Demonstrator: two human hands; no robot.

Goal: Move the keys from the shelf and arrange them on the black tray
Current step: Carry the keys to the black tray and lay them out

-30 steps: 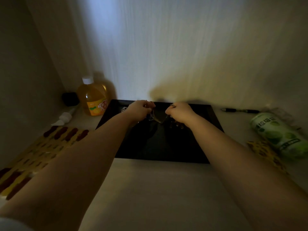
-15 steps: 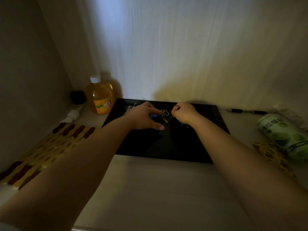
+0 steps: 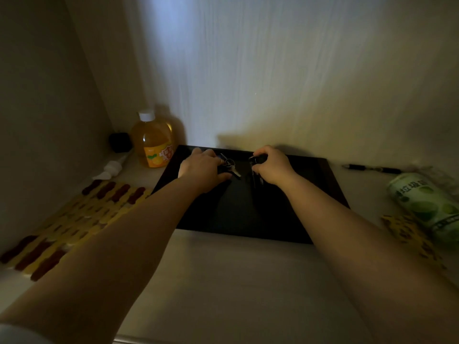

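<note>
A black tray [image 3: 310, 204] lies on the pale shelf against the back wall. My left hand [image 3: 202, 170] rests palm down on the tray's far left part, fingers spread over a bunch of silver keys on a ring [image 3: 231, 166]. My right hand [image 3: 272, 167] is curled on a dark key fob [image 3: 255, 159], with more dark keys [image 3: 255, 178] hanging under it onto the tray. The two bunches lie a short way apart. The scene is dim, so key details are hard to make out.
An orange drink bottle [image 3: 152, 142] and a black object [image 3: 120, 142] stand at the back left, beside a white tube [image 3: 111, 167]. A yellow and dark red mat [image 3: 74, 217] lies left. A pen [image 3: 370, 168], a green can [image 3: 427, 207] and a patterned cloth [image 3: 407, 237] lie right.
Both hands have come down onto the tray and moved apart, each with its own bunch of keys. My left hand has flattened over the silver keys.
</note>
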